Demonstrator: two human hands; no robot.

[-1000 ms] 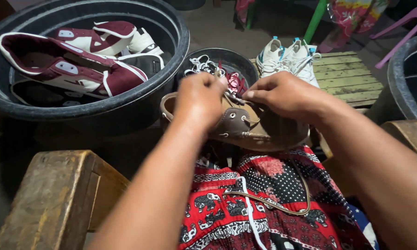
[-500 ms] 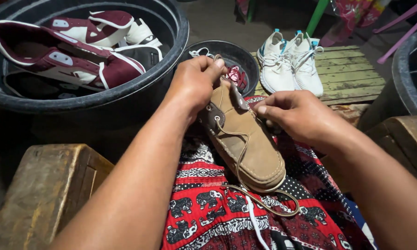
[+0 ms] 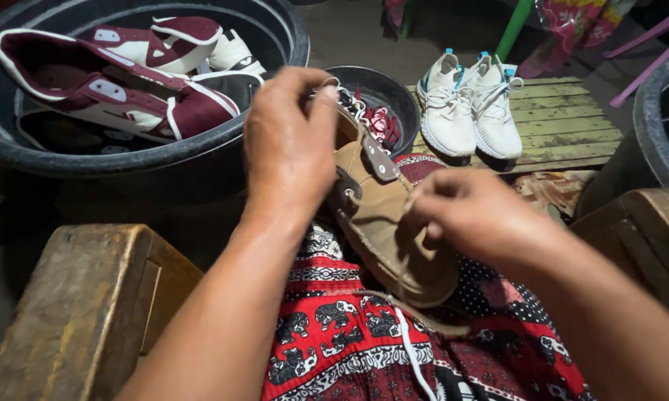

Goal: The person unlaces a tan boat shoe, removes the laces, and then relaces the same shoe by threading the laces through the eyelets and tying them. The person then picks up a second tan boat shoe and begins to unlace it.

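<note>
The tan suede shoe [image 3: 390, 223] lies on the lap over red patterned cloth [image 3: 334, 334], now tilted with its collar toward 12 o'clock, having swung from sideways a second ago. The left hand [image 3: 290, 141] has lifted, its grip pinched on the collar; the right hand [image 3: 472, 219] pulls the lace [image 3: 405, 297] at 3 o'clock. At 12, a small basin [image 3: 405, 100]; at 10, a big tub [image 3: 126, 160] of maroon sneakers [image 3: 119, 96]; at 1, white sneakers [image 3: 468, 104].

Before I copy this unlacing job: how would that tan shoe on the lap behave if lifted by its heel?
The tan shoe looks soft, so its collar would probably fold under the left hand. Its flat sole suggests it stays fairly stiff lengthwise. The loose lace near the right hand would likely dangle and snag.
</note>
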